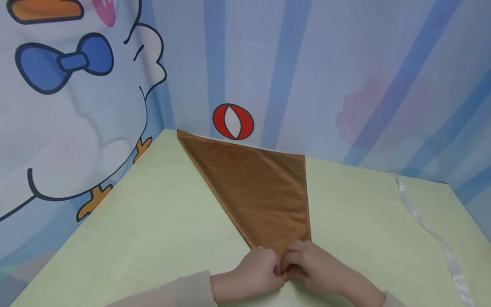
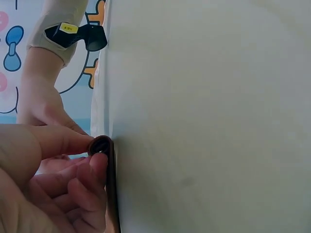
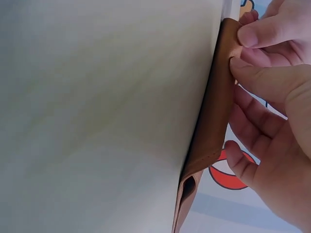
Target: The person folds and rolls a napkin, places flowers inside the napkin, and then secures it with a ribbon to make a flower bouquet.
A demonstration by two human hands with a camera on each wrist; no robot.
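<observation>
A brown cloth [image 1: 257,183], folded to a shape that narrows toward me, lies flat on the table. At its near end my left hand [image 1: 257,273] pinches the cloth between thumb and fingers. Close beside it, my right hand [image 1: 322,268] grips the same end with curled fingers. The left wrist view shows the cloth's end [image 2: 108,145] turned over into a small roll, with my left fingers at its opening. In the right wrist view, a folded-over strip of the cloth [image 3: 216,102] runs along the table, and my right thumb presses on its edge.
A long white ribbon [image 1: 433,230] lies on the right part of the pale yellow table [image 1: 184,213]. Printed fabric walls [image 1: 326,76] rise behind and at the left, with a cartoon bird. The cloth's far edge reaches the back wall.
</observation>
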